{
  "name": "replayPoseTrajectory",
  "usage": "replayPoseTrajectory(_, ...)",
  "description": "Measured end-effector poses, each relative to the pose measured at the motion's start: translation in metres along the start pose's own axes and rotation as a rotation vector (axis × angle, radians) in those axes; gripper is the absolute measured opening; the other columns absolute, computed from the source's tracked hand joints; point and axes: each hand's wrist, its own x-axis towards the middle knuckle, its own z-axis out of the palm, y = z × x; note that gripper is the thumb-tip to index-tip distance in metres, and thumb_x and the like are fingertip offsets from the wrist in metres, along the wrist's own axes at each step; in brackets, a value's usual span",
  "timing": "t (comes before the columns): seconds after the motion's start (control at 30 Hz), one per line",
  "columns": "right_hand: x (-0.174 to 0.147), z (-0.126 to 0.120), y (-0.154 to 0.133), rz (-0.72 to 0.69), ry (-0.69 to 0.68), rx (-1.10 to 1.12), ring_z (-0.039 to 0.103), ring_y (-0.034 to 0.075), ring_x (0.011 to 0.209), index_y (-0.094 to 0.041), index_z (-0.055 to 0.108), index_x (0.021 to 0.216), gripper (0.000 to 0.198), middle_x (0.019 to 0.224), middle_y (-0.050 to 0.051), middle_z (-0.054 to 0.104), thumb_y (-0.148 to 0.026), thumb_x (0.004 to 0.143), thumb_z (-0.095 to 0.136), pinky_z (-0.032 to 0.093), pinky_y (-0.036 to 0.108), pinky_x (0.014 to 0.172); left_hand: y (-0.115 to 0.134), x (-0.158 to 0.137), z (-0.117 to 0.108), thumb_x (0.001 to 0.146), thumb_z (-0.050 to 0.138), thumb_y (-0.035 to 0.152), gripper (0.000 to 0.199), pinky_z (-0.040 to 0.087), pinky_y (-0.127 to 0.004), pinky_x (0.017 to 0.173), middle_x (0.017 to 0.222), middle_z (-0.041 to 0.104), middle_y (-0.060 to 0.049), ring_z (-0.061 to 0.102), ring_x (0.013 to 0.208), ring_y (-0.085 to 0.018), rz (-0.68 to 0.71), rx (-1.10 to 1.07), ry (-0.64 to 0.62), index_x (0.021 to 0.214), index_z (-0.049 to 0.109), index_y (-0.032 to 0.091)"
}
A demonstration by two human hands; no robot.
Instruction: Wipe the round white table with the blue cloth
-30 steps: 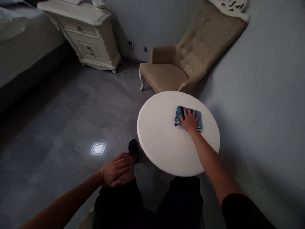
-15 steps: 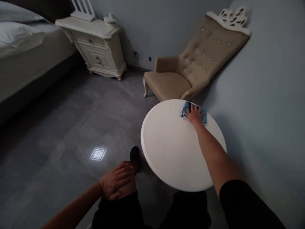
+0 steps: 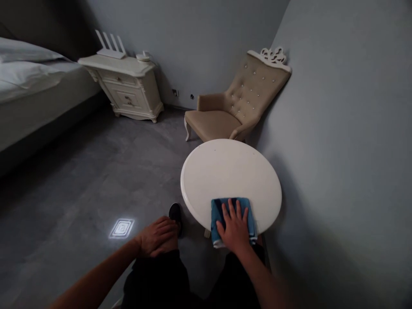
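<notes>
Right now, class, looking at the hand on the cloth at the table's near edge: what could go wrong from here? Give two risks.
1. The blue cloth already hangs over the near rim of the round white table under the right hand; one more pull may drag it off onto the floor.
2. The right hand presses at the table's very edge, so the small table might tip toward the person. The left hand rests on the knee, not steadying it.

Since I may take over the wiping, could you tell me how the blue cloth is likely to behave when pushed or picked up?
The blue cloth probably goes floppy when lifted: its near edge already droops over the rim of the round table. It likely slides easily, since the top looks smooth and glossy. Flat under the right hand, it seems thin and light.
</notes>
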Motion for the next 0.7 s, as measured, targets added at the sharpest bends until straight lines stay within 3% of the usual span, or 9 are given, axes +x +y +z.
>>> replayPoseTrajectory(0.1,-0.016,0.003,-0.006,-0.03,-0.02,0.042,0.008,0.048,0.177,-0.031,0.042,0.18,0.076,0.19,0.004,0.014,-0.062,0.111,0.052,0.004,0.079,0.14,0.002,0.003,-0.003,0.096,0.062,0.046,0.071,0.049,-0.065,0.122,0.155,0.072,-0.019,0.064,0.142,-0.042,-0.002,0.0,-0.028,0.161,0.061,0.017)
replayPoseTrajectory(0.2,0.019,-0.007,0.007,-0.023,-0.028,0.038,0.009,0.047,0.177,-0.029,0.041,0.181,0.076,0.19,0.004,0.015,-0.062,0.113,0.049,0.007,0.08,0.14,0.004,0.005,-0.008,0.094,0.063,0.046,0.075,0.05,-0.065,0.122,0.154,0.073,-0.019,0.065,0.141,-0.042,-0.002,-0.015,-0.003,0.163,0.06,0.018)
replayPoseTrajectory(0.37,0.14,-0.025,0.047,0.066,0.002,-0.041,0.017,0.048,0.175,-0.023,0.042,0.18,0.073,0.19,0.009,0.022,-0.059,0.116,0.042,0.013,0.081,0.137,0.002,-0.003,-0.01,0.094,0.059,0.044,0.076,0.048,-0.067,0.126,0.155,0.073,-0.018,0.065,0.143,-0.042,-0.019,-0.061,0.051,0.167,0.058,0.02)
replayPoseTrajectory(0.57,0.305,-0.035,0.098,0.194,0.048,-0.056,0.019,0.047,0.173,-0.023,0.039,0.181,0.074,0.19,0.01,0.025,-0.061,0.118,0.034,0.015,0.083,0.136,-0.014,-0.03,0.008,0.093,0.055,0.048,0.083,0.045,-0.07,0.13,0.159,0.071,-0.017,0.061,0.151,-0.042,-0.003,-0.018,0.114,0.171,0.053,0.021)
replayPoseTrajectory(0.7,0.387,-0.035,0.123,0.286,0.076,-0.03,0.02,0.047,0.173,-0.024,0.038,0.181,0.076,0.19,0.012,0.023,-0.063,0.117,0.029,0.013,0.083,0.135,-0.027,-0.046,0.019,0.09,0.056,0.053,0.091,0.048,-0.072,0.126,0.161,0.068,-0.02,0.058,0.154,-0.045,0.016,0.0,0.124,0.173,0.052,0.017)
